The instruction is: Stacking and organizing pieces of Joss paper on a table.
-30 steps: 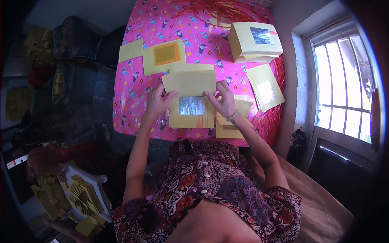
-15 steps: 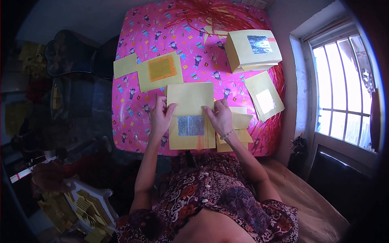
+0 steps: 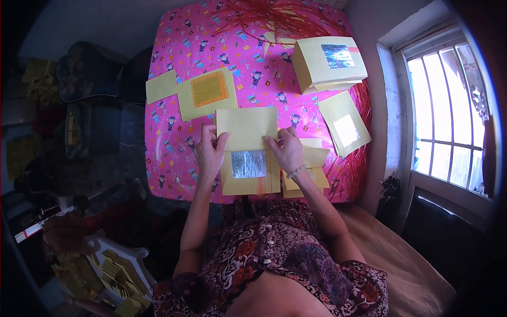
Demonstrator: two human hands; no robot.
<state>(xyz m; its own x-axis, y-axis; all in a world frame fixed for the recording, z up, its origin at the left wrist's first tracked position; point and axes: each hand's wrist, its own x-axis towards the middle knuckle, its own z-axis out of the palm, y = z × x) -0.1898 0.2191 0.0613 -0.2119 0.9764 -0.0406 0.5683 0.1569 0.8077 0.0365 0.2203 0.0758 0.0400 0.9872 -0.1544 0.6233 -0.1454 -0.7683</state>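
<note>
Between my two hands is a plain yellow paper sheet [image 3: 246, 128], gripped at its lower corners. My left hand [image 3: 210, 149] pinches the left edge, thumb on top and fingers curled. At the right edge my right hand [image 3: 287, 151] is closed the same way, a beaded bracelet [image 3: 297, 170] at its wrist. Just below the sheet, close to my body, lies yellow paper with a silver foil square [image 3: 249, 164]. The held sheet overlaps its upper part. Beside my right hand are loose folded yellow papers [image 3: 312, 177], partly hidden by my wrist.
A thick stack of yellow foil papers [image 3: 311, 68] stands at the back right, near red strips [image 3: 274, 18]. Another foil sheet [image 3: 346, 124] lies at the right. An orange-bordered paper [image 3: 209, 91] and a plain one [image 3: 161, 87] lie left on the pink patterned table cover [image 3: 174, 47].
Both hands keep the same hold on the sheet, which sits almost where it was. Only a very slight shift of the whole view shows.
</note>
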